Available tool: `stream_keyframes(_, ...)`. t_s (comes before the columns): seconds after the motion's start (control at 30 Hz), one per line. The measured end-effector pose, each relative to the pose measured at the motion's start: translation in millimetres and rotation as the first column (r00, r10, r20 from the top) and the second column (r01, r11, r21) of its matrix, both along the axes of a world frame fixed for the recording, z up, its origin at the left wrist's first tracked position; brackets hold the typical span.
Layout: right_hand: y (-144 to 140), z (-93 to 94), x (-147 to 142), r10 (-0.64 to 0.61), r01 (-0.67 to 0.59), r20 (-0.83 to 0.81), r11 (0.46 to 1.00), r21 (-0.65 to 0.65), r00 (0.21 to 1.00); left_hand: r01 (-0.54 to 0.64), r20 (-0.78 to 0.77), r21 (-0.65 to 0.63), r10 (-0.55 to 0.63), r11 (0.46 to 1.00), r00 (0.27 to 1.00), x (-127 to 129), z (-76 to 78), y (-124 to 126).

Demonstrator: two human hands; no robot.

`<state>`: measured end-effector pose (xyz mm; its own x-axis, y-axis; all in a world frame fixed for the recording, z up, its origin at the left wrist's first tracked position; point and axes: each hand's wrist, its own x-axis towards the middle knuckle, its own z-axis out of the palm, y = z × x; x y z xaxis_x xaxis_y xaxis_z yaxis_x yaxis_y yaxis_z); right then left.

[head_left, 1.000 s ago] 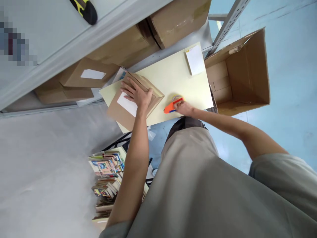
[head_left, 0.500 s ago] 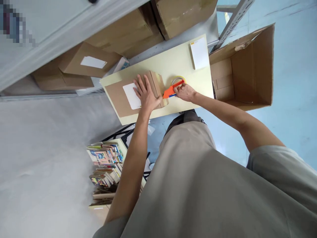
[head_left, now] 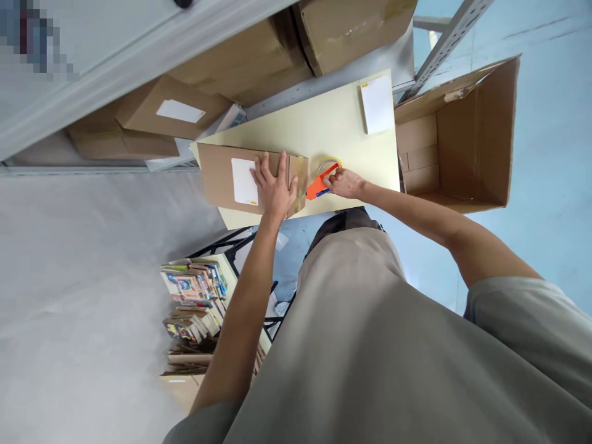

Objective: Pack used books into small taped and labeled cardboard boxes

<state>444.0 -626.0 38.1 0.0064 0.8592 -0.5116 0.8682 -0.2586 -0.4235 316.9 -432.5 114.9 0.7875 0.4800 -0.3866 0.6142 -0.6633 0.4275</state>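
Note:
A flat brown cardboard parcel [head_left: 222, 179] with a white label [head_left: 244, 181] lies on a pale yellow table [head_left: 324, 123]. My left hand [head_left: 274, 185] rests flat on the parcel's right end, fingers spread. My right hand [head_left: 343, 182] grips an orange tape dispenser [head_left: 317, 185] with a roll of clear tape, held against the parcel's right edge, where a strip of tape shows.
A white notepad [head_left: 377, 103] lies at the table's far corner. A large open cardboard box [head_left: 467, 135] stands to the right. More brown boxes [head_left: 240, 68] sit on a metal shelf behind the table. A stack of books [head_left: 192, 302] lies below.
The parcel has turned and now lies flat and square along the table's near edge. My left hand stayed on it; my right hand brought the dispenser up to the parcel's right end.

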Motion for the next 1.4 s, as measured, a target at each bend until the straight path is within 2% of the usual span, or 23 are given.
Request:
stream_keyframes(0.13,-1,6.4,-2,-0.035,0.035,0.019,0.999,-0.012,0.999,-0.022,0.018,-0.008,0.022,1.000,1.000,1,-2.9,0)
stream_keyframes(0.3,5,30.5,-36,-0.224,0.223,-0.051,0.975,-0.024,0.973,-0.017,0.024,0.012,0.017,1.000,1.000,1,-3.2,-3)
stream_keyframes(0.47,15,51.5,-71,-0.419,0.413,-0.055,0.906,-0.090,0.906,-0.004,0.038,0.007,0.003,1.000,0.999,0,-2.0,-3)
stream_keyframes(0.63,19,55.4,-90,-0.568,0.564,0.014,0.813,-0.145,0.823,-0.006,0.080,-0.056,0.010,0.998,0.997,-2,-4.0,-4)
stream_keyframes(0.8,20,60.3,-101,-0.605,0.612,0.100,0.774,-0.163,0.790,-0.002,0.130,-0.065,0.010,0.998,0.991,-2,-8.8,-7)
stream_keyframes(1.0,21,72.6,-109,-0.579,0.616,0.210,0.750,-0.241,0.788,0.071,0.167,-0.130,-0.049,0.989,0.985,-5,-5.7,-7)
stream_keyframes(1.07,30,71.0,-110,-0.622,0.678,0.273,0.696,-0.239,0.734,0.098,0.177,-0.137,-0.073,0.986,0.981,-9,-4.7,-7)
stream_keyframes(1.17,43,69.7,-100,-0.694,0.807,0.425,0.560,-0.189,0.581,0.156,0.188,-0.103,-0.134,0.982,0.973,-15,-4.6,-8)
stream_keyframes(1.23,45,77.3,-90,-0.714,0.857,0.493,0.493,-0.150,0.497,0.195,0.192,-0.094,-0.175,0.976,0.966,-18,-4.8,-7)
stream_keyframes(1.33,38,106.8,-80,-0.748,0.889,0.509,0.451,-0.079,0.425,0.209,0.209,-0.111,-0.183,0.972,0.961,-22,-3.3,-2)
stream_keyframes(1.4,35,133.1,-78,-0.804,0.915,0.473,0.404,-0.010,0.361,0.208,0.301,-0.130,-0.162,0.969,0.940,-24,1.4,3)
